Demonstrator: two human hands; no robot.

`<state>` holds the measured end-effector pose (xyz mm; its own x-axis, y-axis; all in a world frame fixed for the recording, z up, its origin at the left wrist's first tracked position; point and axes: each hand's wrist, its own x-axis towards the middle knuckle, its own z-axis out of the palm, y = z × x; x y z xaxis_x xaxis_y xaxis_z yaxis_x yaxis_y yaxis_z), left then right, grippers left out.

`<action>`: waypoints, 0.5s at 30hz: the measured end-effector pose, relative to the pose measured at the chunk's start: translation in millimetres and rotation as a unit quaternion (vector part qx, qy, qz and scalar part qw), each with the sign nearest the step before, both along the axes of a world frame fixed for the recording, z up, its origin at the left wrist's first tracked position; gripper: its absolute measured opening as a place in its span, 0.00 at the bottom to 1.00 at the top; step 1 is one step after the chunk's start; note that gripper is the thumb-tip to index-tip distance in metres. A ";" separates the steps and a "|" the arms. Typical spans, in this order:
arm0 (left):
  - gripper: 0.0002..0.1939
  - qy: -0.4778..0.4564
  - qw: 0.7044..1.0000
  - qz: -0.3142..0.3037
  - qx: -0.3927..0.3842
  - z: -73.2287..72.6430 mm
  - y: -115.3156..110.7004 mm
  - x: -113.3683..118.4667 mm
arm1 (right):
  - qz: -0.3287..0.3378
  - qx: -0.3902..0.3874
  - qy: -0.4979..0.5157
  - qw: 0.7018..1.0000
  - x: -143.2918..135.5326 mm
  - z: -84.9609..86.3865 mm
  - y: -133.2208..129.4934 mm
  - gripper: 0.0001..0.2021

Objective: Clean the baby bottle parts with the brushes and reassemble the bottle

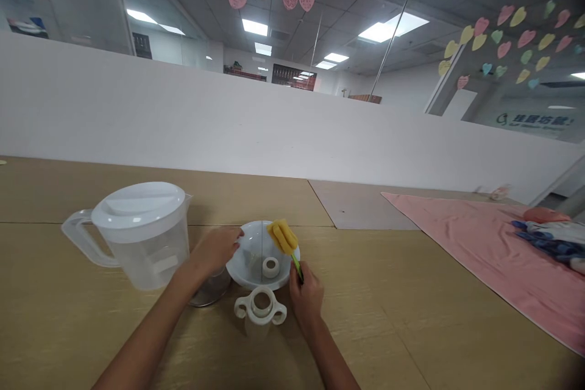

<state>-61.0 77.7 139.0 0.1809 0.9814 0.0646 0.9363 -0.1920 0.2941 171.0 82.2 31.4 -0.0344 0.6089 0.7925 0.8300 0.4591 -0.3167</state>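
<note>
A white bowl [251,236] sits on the table with a small white ring [271,267] inside it. At the bowl's left rim, my left hand [217,248] is closed, with its fingertips on the edge. My right hand [307,294] grips a sponge brush by its green handle, and its yellow sponge head [283,236] is raised over the bowl's right side. In front of the bowl stands an uncapped baby bottle [259,317] with two side handles. Partly hidden behind my left wrist is a round metal-looking dish or lid [212,291].
To the left stands a large clear pitcher [148,250] with a white lid and a handle. A pink cloth [484,237] covers the right side, with blue and white fabric [551,237] on it. A low white partition [228,122] runs behind the wooden table [375,317].
</note>
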 end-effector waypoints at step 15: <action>0.10 -0.072 0.997 0.021 0.031 -1.8 7.8 25.4 | 0.029 -0.069 0.032 0.997 -0.8 2.5 -2.3 0.19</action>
<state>-35.7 85.5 137.2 0.1249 0.9810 0.1488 0.8926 -0.1765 0.4148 170.2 79.9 33.9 -0.0253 0.7107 0.7030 0.7800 0.4539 -0.4308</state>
